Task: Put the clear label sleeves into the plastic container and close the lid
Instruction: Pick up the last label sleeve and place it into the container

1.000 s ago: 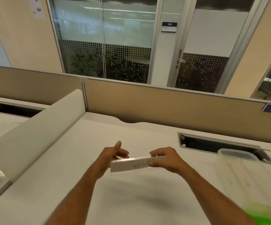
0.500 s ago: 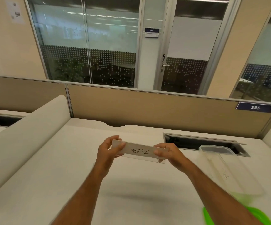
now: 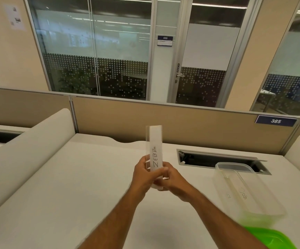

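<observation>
Half a second before, the clear label sleeve point(image 3: 155, 150) lay flat and sideways between the two hands; now it stood up on end, and both hands had come close together at its bottom.

On the far left, a white curved divider point(image 3: 25, 159) rose from the white desk point(image 3: 73, 203), and its left end was cut off by the picture edge. Next came the left hand point(image 3: 143, 174). It was curled around the left side of the sleeve, low down. The word ZEBRA ran up the paper inside the sleeve. The top of the sleeve reached up in front of the tan partition point(image 3: 118, 119). The sleeve's bottom end was hidden behind the fingers.

The right hand point(image 3: 171, 179) pinched the sleeve from the right, with its fingertips over the front. Both hands touched each other there.

Farther right, the plastic container point(image 3: 244, 191) sat open on the desk, well apart from the hands. It was blurry, and some faint writing showed inside that was too hard to read. In front of it lay the green lid point(image 3: 271, 238), partly cut off at the bottom edge.
</observation>
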The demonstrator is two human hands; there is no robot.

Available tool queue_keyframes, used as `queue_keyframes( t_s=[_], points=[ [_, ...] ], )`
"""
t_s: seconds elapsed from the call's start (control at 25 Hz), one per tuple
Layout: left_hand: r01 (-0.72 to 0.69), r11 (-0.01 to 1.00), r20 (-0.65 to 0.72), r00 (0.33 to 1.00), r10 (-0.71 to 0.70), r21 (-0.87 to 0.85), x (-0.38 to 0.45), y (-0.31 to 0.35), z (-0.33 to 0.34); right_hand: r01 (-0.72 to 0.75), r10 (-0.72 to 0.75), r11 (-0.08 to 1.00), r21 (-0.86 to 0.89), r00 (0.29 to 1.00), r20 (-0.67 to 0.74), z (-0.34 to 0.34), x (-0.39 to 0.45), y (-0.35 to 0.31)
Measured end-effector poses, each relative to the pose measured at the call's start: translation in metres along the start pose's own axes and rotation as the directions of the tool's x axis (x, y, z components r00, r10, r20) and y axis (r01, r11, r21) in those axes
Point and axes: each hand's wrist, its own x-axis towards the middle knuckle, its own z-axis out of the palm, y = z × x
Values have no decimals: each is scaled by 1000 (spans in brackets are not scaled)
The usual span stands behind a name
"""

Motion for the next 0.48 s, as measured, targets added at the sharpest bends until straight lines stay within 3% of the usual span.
queue_keyframes(
  t_s=[0.2, 0.32, 0.48],
  points=[
    [-90, 967, 45, 996, 81, 239, 3, 8, -9, -14, 3, 994, 108, 995, 102, -23, -4, -4],
    [-107, 915, 109, 992, 69, 390, 9, 11, -24, 112, -90, 926, 361, 993, -77, -41, -3, -9],
    [-174, 778, 209, 976, 56, 603, 17, 16, -36, 243, -100, 828, 505, 951, -294, -56, 2, -12]
  ],
)
